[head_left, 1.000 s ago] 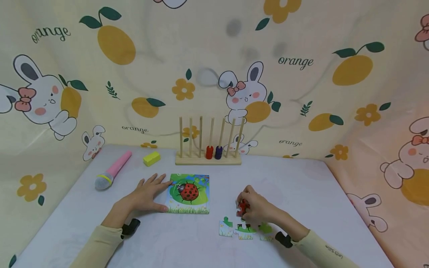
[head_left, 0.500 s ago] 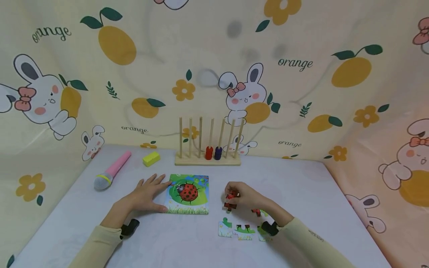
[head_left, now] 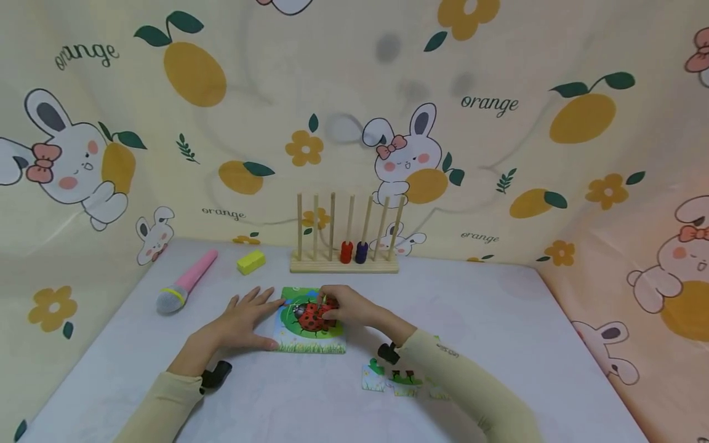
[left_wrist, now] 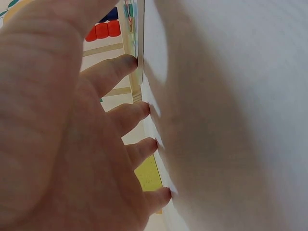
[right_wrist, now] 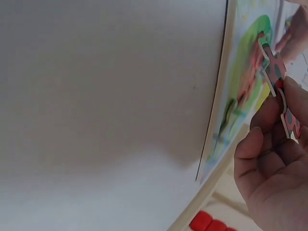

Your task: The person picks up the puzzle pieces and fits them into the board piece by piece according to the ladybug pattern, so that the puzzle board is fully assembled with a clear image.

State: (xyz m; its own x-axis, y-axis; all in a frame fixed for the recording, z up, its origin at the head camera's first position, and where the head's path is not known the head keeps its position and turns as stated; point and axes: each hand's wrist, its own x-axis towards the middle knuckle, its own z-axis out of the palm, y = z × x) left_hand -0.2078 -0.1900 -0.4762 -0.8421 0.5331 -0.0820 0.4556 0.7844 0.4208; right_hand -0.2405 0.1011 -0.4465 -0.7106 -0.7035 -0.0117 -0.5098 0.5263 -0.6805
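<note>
A square ladybug puzzle board (head_left: 309,346) lies flat on the white table. My left hand (head_left: 240,323) rests at its left side, fingers spread, with index fingertip and thumb at the board's edge. In the right wrist view, my right hand (right_wrist: 279,159) pinches a red and black jigsaw piece (right_wrist: 274,70) between thumb and fingers, close over the board. From the head view, the right hand covers the board's upper right part, and the held piece overlaps the ladybug picture. Several loose jigsaw pieces (head_left: 373,377) lie right of the board, partly hidden by the right sleeve.
Behind the board stands a wooden peg rack (head_left: 343,266) carrying red beads (head_left: 346,252) and dark blue beads (head_left: 361,252). A pink toy microphone (head_left: 191,277) and a yellow block (head_left: 251,262) lie at the back left. A patterned cloth (head_left: 266,98) hangs behind the table.
My right hand has carried the jigsaw piece leftward, from beside the loose pieces to over the board's upper right. The left hand has stayed in place at the board's edge.
</note>
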